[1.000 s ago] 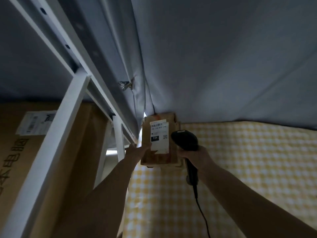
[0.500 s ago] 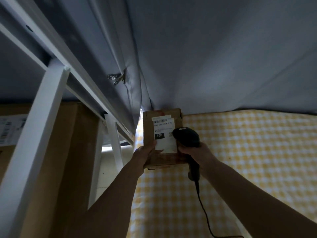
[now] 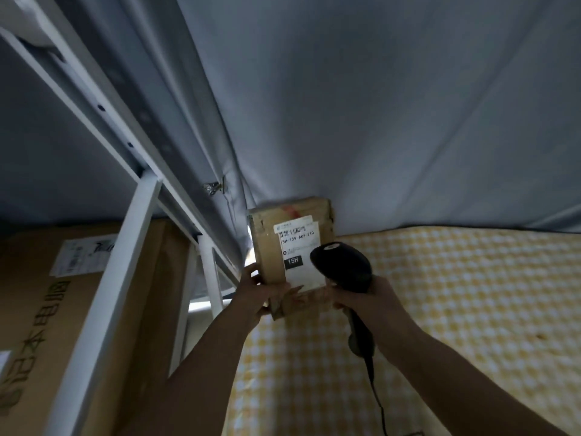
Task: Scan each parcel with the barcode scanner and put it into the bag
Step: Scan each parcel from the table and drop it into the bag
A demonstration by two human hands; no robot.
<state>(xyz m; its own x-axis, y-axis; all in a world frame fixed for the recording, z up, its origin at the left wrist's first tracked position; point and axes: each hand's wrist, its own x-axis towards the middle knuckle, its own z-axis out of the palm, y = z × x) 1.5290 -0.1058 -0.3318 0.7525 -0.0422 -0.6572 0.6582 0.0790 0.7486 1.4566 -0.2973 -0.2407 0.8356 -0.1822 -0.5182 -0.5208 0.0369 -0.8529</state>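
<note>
A small brown cardboard parcel [image 3: 268,247] with a white shipping label is held up in front of the grey curtain. My left hand [image 3: 256,294] grips its lower left edge, thumb on the front face. In my right hand [image 3: 374,298] is a black barcode scanner [image 3: 342,267], gripped by the handle. The scanner's head sits over the label's lower right part and points toward it. A black cable hangs down from the handle. No bag is in view.
A yellow-and-white checked mattress [image 3: 456,294] lies below and to the right. White metal frame bars [image 3: 110,294] run down the left. A large cardboard box [image 3: 37,309] with a label stands behind them. A grey curtain [image 3: 377,105] fills the background.
The view has shifted and the parcel appears a little higher and closer. The scanner head stays against the label's right side. Both hands keep their hold.
</note>
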